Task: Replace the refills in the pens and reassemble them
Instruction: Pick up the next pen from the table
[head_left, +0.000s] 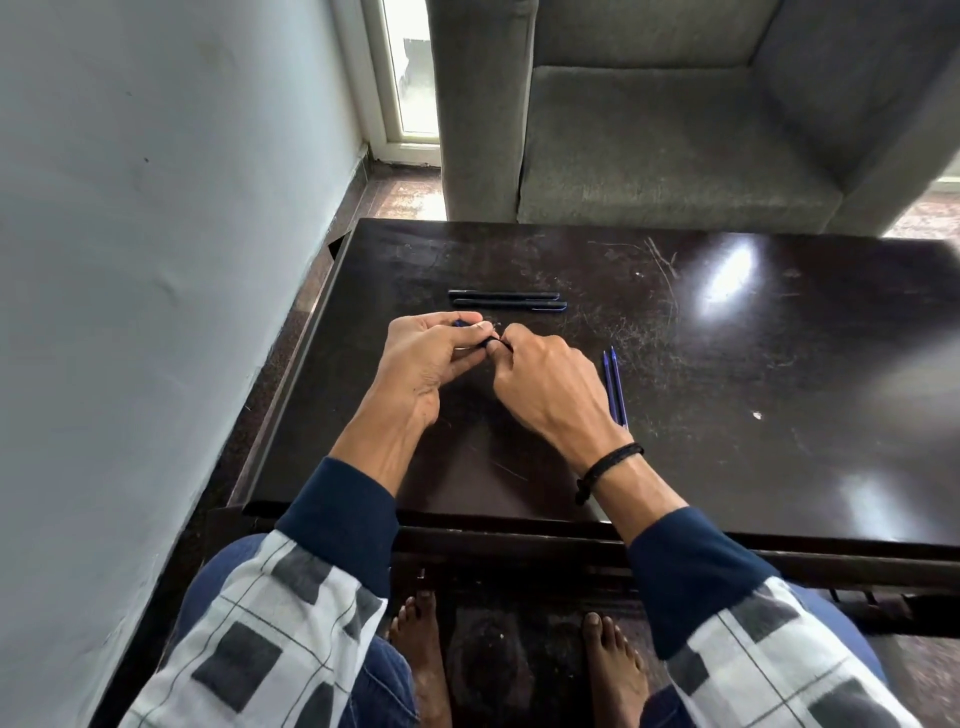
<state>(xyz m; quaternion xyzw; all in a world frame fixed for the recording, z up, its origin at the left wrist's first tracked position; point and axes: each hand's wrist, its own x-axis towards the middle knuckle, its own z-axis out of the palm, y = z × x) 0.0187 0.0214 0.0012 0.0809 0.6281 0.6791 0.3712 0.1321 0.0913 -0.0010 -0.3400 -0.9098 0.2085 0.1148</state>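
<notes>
- While both hands meet above the near-left part of the dark worktop (727, 389), a pen (491, 341) sits between them. Fingers hide most of it; only a short dark piece and a bit of blue near the left fingertips show.
- Fingers of the left hand (426, 358) curl round the pen, with thumb and forefinger closed over its upper side.
- Bent inward, the fingers of the right hand (545, 384) pinch the pen's end, right against the left fingertips.
- Whether the held pen is in one piece or two cannot be told.
- Just beyond the hands, two pens (511, 304) lie side by side on the worktop. They run left to right, and the nearer one is shifted slightly rightward.
- Just to the right of the right hand, two blue refills (615, 387) lie together on the worktop. They point away from the person, and their near ends reach the wrist.
- On the right wrist sits a black braided band (608, 465).
- Past the worktop's far edge stands a grey armchair (649, 145).
</notes>
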